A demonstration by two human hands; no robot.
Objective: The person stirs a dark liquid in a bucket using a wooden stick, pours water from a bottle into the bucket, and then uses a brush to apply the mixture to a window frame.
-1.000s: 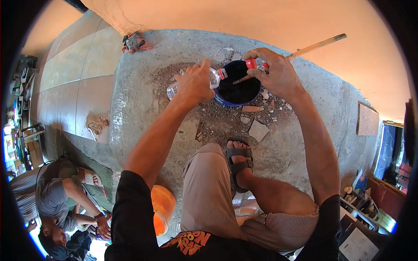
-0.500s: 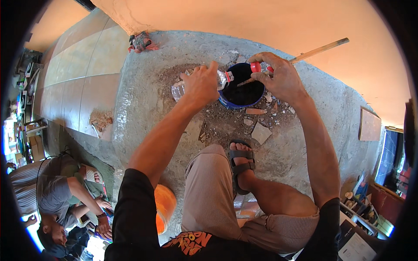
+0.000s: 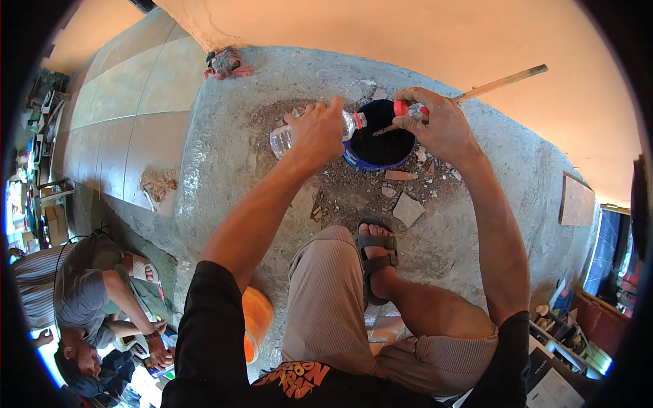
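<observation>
Left hand [image 3: 316,134]: wrapped round a clear plastic bottle [image 3: 280,141], held tipped well over, with red-ringed neck [image 3: 358,121] aimed at the left side of a blue bucket [image 3: 371,164]. Right hand [image 3: 435,128]: pinching a red cap [image 3: 400,109] between thumb and fingertips, above the bucket's right side; also a second red bit [image 3: 424,111] behind it, too small to tell what.

Bucket on the concrete floor [image 3: 235,163], very dark inside. Wooden stick [image 3: 503,83] propped in it, running behind the right hand toward the orange wall [image 3: 476,41]. Broken tile pieces [image 3: 408,209] scattered near the rim.

Progress, as judged: seemingly partway. Done: bottle apparently uncapped, neck at the bucket, stick already in. No stream made out at the neck; cannot tell whether pouring, nor any amount already in. Not done: cap not on the neck; stick not gripped for mixing. Contents too dark to read for blending.
</observation>
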